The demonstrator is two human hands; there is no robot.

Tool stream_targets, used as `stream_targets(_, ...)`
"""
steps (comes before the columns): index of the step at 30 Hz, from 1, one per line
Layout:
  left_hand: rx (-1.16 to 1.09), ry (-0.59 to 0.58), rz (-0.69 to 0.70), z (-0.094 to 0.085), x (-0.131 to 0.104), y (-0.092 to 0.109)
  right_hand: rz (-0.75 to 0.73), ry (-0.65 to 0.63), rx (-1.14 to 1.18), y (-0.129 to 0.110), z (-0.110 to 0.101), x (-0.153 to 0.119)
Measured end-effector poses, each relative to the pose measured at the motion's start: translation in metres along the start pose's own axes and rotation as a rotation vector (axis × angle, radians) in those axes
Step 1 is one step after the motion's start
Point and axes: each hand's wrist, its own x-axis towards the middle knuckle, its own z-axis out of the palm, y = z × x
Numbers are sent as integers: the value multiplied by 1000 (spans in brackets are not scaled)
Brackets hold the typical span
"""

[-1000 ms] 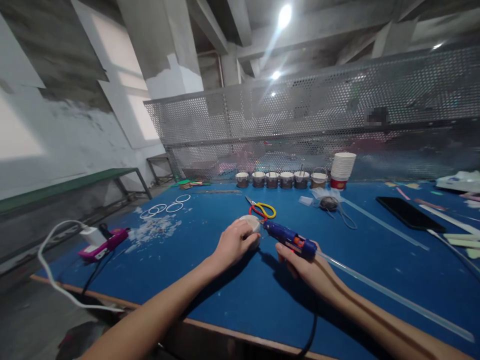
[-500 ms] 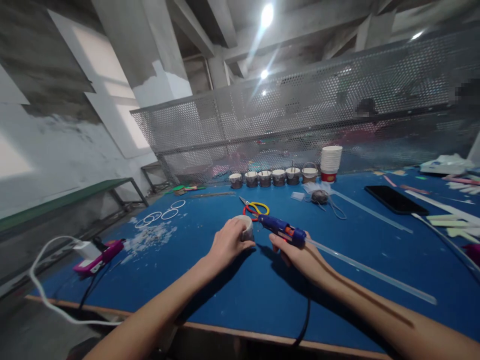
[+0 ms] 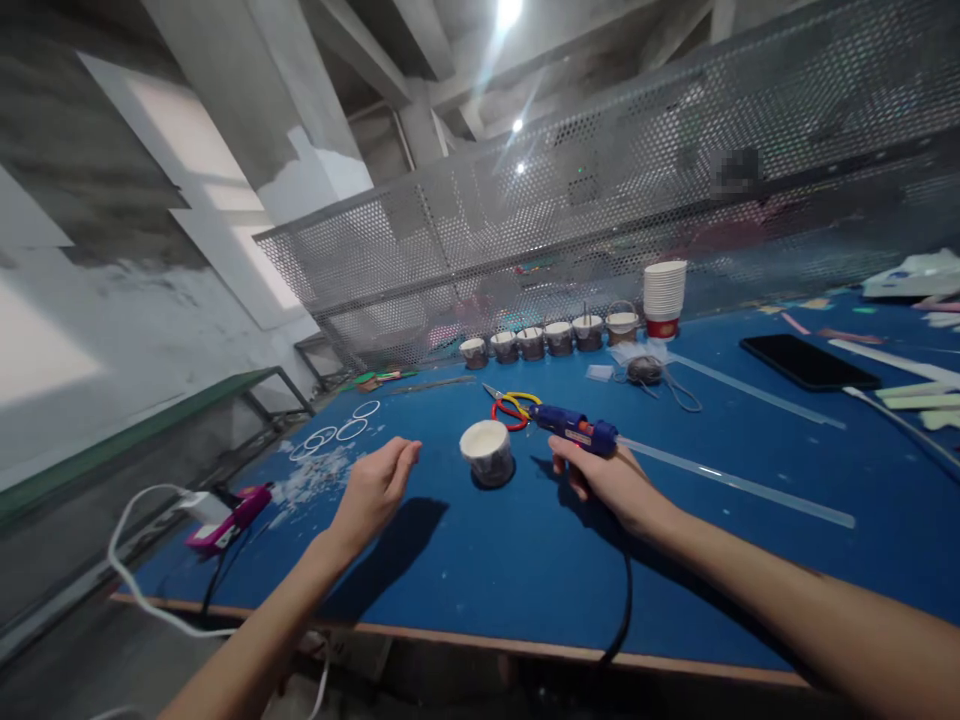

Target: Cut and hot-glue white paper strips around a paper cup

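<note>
My left hand (image 3: 375, 485) is raised over the table left of the small cup, with its fingers curled together; nothing shows in it. My right hand (image 3: 604, 480) is closed round a blue hot glue gun (image 3: 574, 428), its nozzle pointing left. A long clear glue stick (image 3: 735, 480) sticks out of the gun's back end. Between my hands, the small paper cup (image 3: 489, 465) stands upright on its own, white inside with a dark grey wrapped outside. Just behind it lie scissors (image 3: 512, 410) with red and yellow handles, partly overlapped by the gun's nozzle.
Several wrapped cups (image 3: 559, 338) line the back of the blue table (image 3: 450, 590), beside stacked paper cups (image 3: 664, 298). Grey cord (image 3: 645, 371) and a black phone (image 3: 808, 361) lie right. White rings (image 3: 352, 429), scraps (image 3: 322, 475) and a purple power strip (image 3: 232, 520) lie left.
My left hand has let go of the small cup and moved left, away from it. The cup now stands free. My right hand still holds the glue gun; the view has tilted.
</note>
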Motion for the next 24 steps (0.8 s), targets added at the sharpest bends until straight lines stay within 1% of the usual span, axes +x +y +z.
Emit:
stream_targets(2,-2,-21,55,3,4,-8,7,3,5,1,0,0)
stream_targets(5,-21,-128,186,9,12,-13,16,12,18,2,0,1)
stream_targets(9,-78,-306,352,21,24,-8,6,10,29,1,-1,1)
stream_targets(10,-103,-332,370,25,26,-5,11,7,28,0,-1,1)
stream_targets(12,-158,-347,370,31,31,2,24,8,37,-2,0,0)
stream_targets(15,-262,-308,272,38,36,15,34,8,72,-4,0,-1)
stream_targets(19,-392,-276,-8,42,37,32,37,-15,66,-2,-1,0)
stream_targets(21,-443,-255,-127,44,36,38,36,-21,53,-1,-1,0)
stream_targets(24,-497,-199,-202,47,35,43,47,-23,36,0,0,0)
